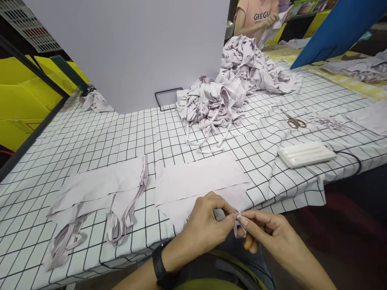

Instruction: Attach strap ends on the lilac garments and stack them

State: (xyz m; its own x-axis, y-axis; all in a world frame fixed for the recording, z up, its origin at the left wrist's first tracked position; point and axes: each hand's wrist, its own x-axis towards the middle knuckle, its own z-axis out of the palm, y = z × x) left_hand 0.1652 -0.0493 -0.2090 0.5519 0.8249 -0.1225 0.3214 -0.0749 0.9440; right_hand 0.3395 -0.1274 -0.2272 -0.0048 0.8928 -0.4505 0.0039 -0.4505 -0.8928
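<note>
Well, from far off I see the left hand point(205, 223) and the right hand point(269, 229) close together, each with thumb and finger pinched on a thin strap point(238, 214) by the near edge of the table point(133, 137). I guess this bit is only part done. From the hands, a flat cloth point(201, 181) lies at 11 o'clock, partly hidden by the left hand. Between 9 and 10 o'clock, a cloth with straps point(101, 181) lies spread out; it may be done, but I can't be sure. The big messy pile point(211, 100) at 12 o'clock looks like lots left. Scissors point(294, 122) sit at 1 o'clock, and a white box point(306, 154) at 2. At 11, a tall grey board point(136, 52) blocks my view. Past the pile, a co-worker point(256, 14) holds cloth.
</note>
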